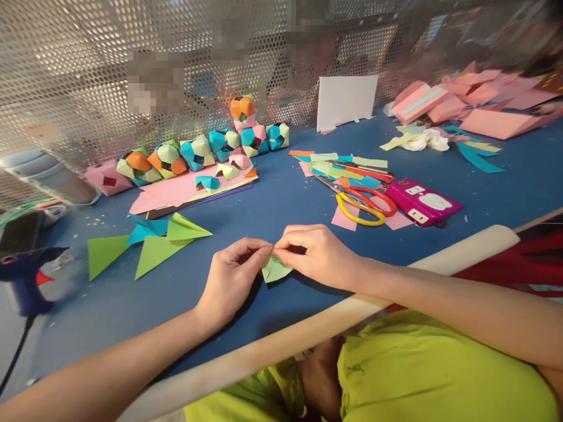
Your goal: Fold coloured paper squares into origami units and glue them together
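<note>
Between my two hands is a small piece of light green folded paper [276, 269], low over the blue tabletop [246, 205]. My left hand [235, 272] pinches its upper left edge between thumb and fingers. My right hand [319, 255] pinches the same upper edge from the right, and the fingertips of both hands nearly meet there. The paper's lower corner points toward me; its top is hidden by my fingers. Left of my hands lie folded green paper pieces [160, 255] and a blue one [147, 230].
Folded paper balls [197, 152] line the back by the perforated metal screen [264, 58]. Yellow-and-red-handled scissors [360, 208], paper strips [325, 166] and a magenta case [422, 202] lie right. A glue gun [29, 281] stands left. Pink paper [497, 120] is piled far right.
</note>
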`<state>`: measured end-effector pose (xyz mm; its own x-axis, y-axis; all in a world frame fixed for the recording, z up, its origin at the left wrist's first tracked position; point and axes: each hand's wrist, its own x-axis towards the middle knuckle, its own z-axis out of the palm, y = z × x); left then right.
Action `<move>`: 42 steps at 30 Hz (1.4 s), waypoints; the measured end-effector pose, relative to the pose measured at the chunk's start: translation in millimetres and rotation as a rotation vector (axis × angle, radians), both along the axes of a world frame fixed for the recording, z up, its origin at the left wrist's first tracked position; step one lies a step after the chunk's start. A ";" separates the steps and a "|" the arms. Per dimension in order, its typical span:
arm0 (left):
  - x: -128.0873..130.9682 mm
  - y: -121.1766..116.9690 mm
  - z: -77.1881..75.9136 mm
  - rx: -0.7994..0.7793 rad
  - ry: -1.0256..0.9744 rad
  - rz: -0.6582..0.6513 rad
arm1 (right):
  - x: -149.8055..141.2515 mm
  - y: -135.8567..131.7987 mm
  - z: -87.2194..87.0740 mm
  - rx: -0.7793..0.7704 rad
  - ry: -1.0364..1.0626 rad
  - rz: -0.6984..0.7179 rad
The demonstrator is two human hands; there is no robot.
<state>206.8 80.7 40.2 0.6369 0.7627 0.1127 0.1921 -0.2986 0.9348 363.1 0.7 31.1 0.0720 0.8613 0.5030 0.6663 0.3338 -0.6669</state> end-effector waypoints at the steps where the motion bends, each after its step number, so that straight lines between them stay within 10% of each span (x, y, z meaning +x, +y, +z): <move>1: -0.5 0.5 -0.2 0.007 -0.005 0.004 | -0.1 -0.2 1.7 -0.034 0.038 -0.006; 42: -3.8 9.8 -7.3 -0.127 -0.074 0.037 | 4.3 4.4 2.9 -0.070 -0.072 -0.052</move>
<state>203.0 90.5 32.9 0.6018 0.7964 0.0598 0.1300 -0.1715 0.9766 367.5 5.2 34.1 0.0832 0.8908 0.4468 0.7283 0.2516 -0.6374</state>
